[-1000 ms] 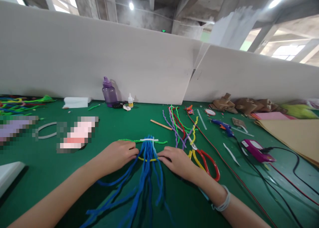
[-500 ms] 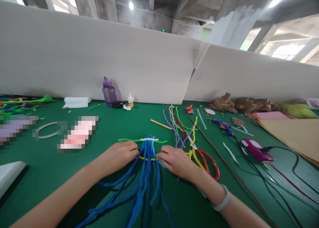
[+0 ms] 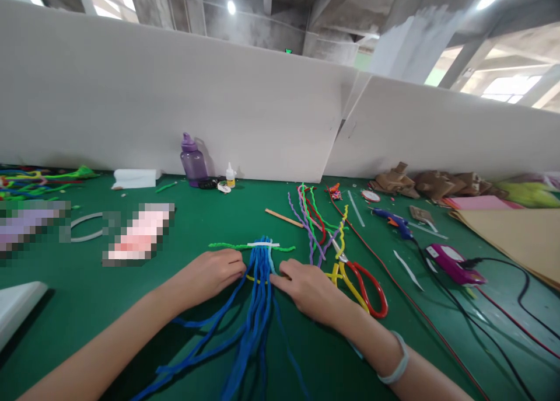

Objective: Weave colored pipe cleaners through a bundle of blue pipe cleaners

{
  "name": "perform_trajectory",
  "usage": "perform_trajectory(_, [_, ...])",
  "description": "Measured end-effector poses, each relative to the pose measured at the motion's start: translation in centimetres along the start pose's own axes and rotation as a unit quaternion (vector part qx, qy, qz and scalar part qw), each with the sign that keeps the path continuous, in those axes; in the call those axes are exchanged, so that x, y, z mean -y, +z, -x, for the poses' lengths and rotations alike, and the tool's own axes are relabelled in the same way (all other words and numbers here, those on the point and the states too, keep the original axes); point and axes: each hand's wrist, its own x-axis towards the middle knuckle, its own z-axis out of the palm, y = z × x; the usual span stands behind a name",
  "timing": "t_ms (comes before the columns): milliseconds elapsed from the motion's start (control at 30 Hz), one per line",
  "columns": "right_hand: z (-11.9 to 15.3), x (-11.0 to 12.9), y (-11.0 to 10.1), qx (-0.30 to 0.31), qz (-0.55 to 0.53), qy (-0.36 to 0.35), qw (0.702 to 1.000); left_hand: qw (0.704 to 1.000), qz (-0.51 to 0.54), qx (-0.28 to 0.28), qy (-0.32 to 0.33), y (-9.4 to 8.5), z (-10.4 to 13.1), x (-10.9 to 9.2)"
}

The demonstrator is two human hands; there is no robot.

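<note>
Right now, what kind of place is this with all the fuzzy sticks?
Probably a craft workbench in a big workshop hall. A green felt-covered table holds fuzzy blue pipe cleaners, red-handled scissors and a blue hot glue gun, with white partition boards behind and bare concrete beams overhead.

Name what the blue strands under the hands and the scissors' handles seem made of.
Blue strands: likely pipe cleaners, fuzzy matte pile over wire, since they hold soft bends. Scissors: handles look like glossy red plastic, with a yellow inner rim; the blades look metallic.

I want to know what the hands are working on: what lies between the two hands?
In the head view, the bundle of blue pipe cleaners lies between the left hand and right hand.
</note>
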Motion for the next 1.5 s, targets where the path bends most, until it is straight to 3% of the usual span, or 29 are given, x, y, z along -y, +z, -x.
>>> perform_trajectory(400, [0.2, 0.0, 0.0, -0.006, -0.048, 0.023, 0.999, 0.999, 0.026, 0.014, -0.036, -0.7, -0.1, -0.4])
perform_trajectory(700, [0.3, 0.1, 0.4, -0.019, -0.021, -0.020, 0.999, 0.996, -0.066, 0.024, 0.053, -0.6, -0.4, -1.0])
perform_trajectory(967, [0.3, 0.2, 0.3, -0.022, -0.033, -0.011, 0.999, 0.999, -0.033, -0.008, 0.039, 0.0, -0.3, -0.6])
perform_trajectory(1200, [0.1, 0.4, 0.2, -0.016, -0.026, -0.012, 0.999, 0.998, -0.054, 0.009, 0.044, -0.1, -0.3, -0.7])
perform_trajectory(1500, [0.1, 0.6, 0.5, -0.014, -0.021, -0.015, 1.000, 1.000, 0.001, 0.003, 0.022, -0.5, -0.4, -1.0])
